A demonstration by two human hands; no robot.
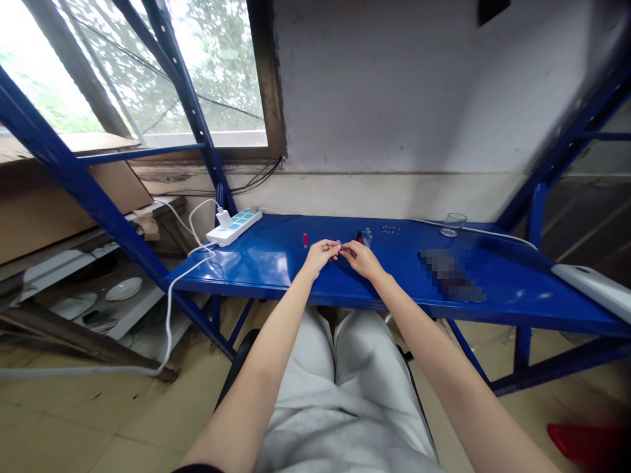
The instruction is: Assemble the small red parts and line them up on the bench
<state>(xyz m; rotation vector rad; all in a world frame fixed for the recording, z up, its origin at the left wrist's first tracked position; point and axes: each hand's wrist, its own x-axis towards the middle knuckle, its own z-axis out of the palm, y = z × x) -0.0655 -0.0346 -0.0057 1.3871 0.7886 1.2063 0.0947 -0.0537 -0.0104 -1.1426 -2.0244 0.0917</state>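
Over the front of the blue table (266, 270), my left hand (319, 255) and my right hand (363, 259) meet fingertip to fingertip. The left fingers pinch a small clear piece (338, 244), too small to name exactly. My right thumb and fingers close right beside it; what they grip is mostly hidden. A small red-topped tube (305, 240) stands upright left of my left hand. Just behind my right hand are small clear bottles (367, 236) and a small black-and-red item (359, 236), partly covered by the hand.
Several tiny metallic pieces (391, 230) lie in a row at the back. A clear glass (453, 225) and a blurred-out dark object (449, 274) are to the right. On the left sits a white power strip (234, 227) with cables. Blue frame posts flank the table.
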